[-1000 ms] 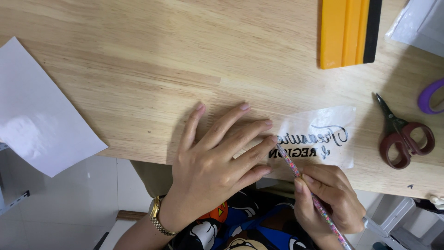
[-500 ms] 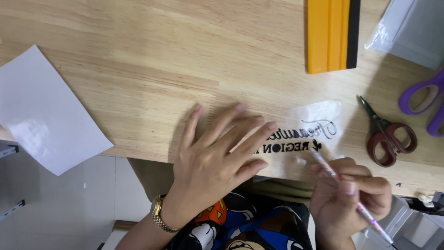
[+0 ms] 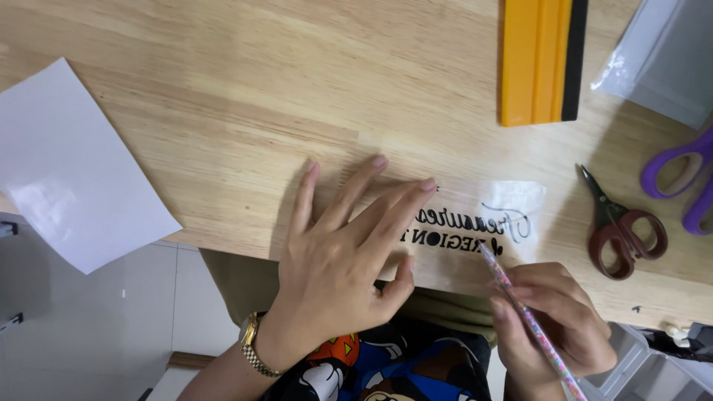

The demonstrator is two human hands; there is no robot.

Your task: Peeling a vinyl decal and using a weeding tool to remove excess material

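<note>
Clear decal sheet (image 3: 475, 230) | left hand (image 3: 338, 260) flat on it | right hand (image 3: 553, 319) grip pinching thin tool (image 3: 520, 308) | scissors (image 3: 620, 226) beside

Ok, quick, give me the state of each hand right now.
Left hand: open, fingers spread flat, pressing down the clear lettered sticker sheet.
Right hand: closed on a thin speckled pen-like tool, tip at the black lettering.

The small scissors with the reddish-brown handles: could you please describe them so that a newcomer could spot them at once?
On the wooden table, look right of the clear lettered sheet that the left hand presses flat. The small scissors lie there, closed, blades pointing up-left. Their reddish-brown handles set them apart from the purple-handled scissors at the right edge.
</note>
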